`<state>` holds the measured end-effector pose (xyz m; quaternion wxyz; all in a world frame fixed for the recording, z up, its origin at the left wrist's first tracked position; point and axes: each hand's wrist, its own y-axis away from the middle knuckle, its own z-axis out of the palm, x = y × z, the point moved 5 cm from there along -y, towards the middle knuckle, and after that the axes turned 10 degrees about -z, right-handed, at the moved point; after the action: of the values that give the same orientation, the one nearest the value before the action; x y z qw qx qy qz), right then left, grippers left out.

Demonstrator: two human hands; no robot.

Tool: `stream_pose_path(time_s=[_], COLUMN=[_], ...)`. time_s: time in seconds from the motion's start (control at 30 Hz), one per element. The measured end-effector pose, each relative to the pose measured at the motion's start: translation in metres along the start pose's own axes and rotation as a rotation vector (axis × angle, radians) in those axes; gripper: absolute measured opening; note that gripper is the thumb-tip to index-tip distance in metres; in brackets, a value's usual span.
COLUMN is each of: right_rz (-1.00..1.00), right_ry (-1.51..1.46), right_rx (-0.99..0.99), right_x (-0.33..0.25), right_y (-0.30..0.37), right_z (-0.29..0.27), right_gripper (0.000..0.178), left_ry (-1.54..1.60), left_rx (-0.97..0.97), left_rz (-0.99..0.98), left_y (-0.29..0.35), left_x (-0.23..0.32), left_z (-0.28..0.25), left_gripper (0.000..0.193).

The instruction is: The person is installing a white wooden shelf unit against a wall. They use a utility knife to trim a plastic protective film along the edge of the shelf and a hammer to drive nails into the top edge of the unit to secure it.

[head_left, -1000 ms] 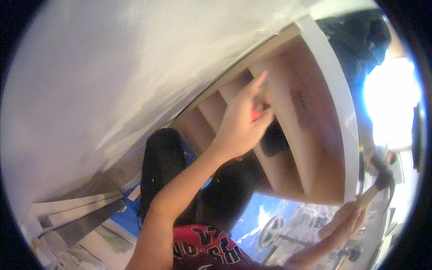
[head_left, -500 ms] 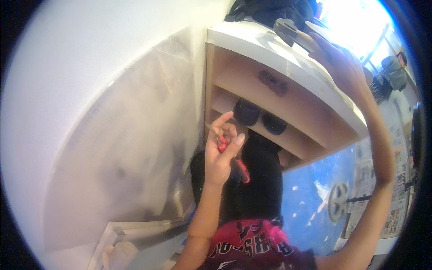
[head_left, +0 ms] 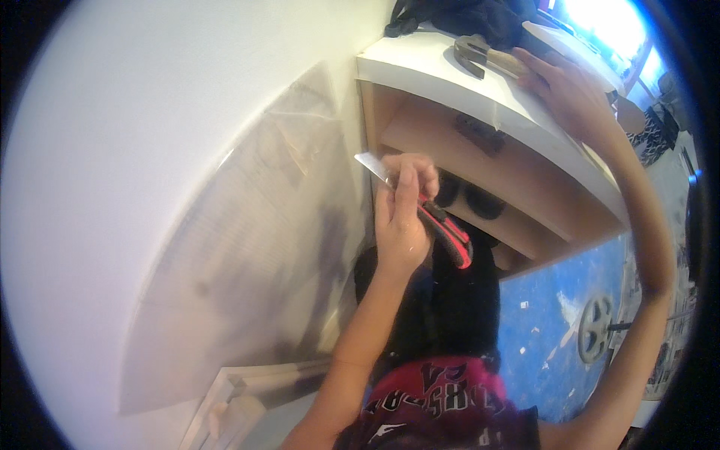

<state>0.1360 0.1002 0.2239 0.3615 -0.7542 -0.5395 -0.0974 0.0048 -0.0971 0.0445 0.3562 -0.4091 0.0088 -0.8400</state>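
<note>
My left hand (head_left: 401, 232) is closed round a red and black utility knife (head_left: 450, 236). The knife's bare blade points up and left, toward a greyish, translucent sheet on the wall. At the upper right, my right hand (head_left: 574, 97) has its fingers round the wooden handle of a claw hammer (head_left: 472, 54). The hammer's metal head is over the white top of a cabinet (head_left: 420, 71). Part of the handle is hidden under my fingers.
The translucent sheet (head_left: 240, 255) covers the wall at left. Dark round objects (head_left: 484, 202) sit on the cabinet's open shelves. Black cloth (head_left: 465, 19) lies on the cabinet top. A grey wheel-like base (head_left: 596, 328) stands on the blue floor (head_left: 540, 330); a pale frame (head_left: 217, 397) is at lower left.
My left hand has turned and risen slightly, bringing the knife's handle and blade into plainer sight. The hammer's head has tilted and shows more clearly. The whole view has shifted a little.
</note>
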Motion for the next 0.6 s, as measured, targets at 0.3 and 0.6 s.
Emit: stream_pose_path(time_s=[0.3, 0.6], right_rz=[0.155, 0.228], right_ry=[-1.136, -0.876], right_rx=[-0.048, 0.297], right_x=[-0.150, -0.130], right_y=[0.043, 0.009], right_z=[-0.029, -0.016], right_gripper=[0.044, 0.046], left_ry=[-0.008, -1.090], left_rx=[-0.263, 0.229], left_rz=[0.173, 0.351], left_y=[-0.050, -0.061], left_x=[0.019, 0.062], left_z=[0.032, -0.024], left_gripper=[0.028, 0.048])
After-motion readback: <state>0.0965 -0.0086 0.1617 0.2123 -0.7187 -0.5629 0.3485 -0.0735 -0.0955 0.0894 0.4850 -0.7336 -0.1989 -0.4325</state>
